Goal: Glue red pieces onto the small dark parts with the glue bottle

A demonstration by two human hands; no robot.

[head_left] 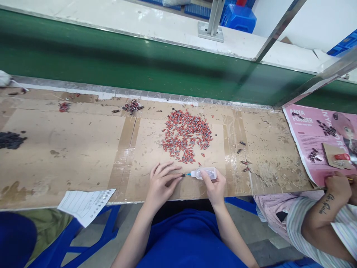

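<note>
Left hand (163,183): closed at thumb and fingertips on a small dark part (183,175), low over the near middle of the cardboard-covered desk (83,149). Right hand (216,187): wrapped around a clear squeeze bottle (205,173), tipped sideways, with a blue nozzle (189,174) aimed at the small dark part; contact between nozzle and part too small to tell.

Beyond both hands: one broad, loose spread of red pieces (192,130), with silvery ends. Farther left, by the back edge: a dark-and-red cluster (133,107), then a smaller red cluster (64,107). At far left: a heap of black pieces (11,140). Overhanging the near edge, left of the left hand: a printed sheet (86,204). At right: a pink poster (312,141), with another person's hand (338,186) at its near edge.
</note>
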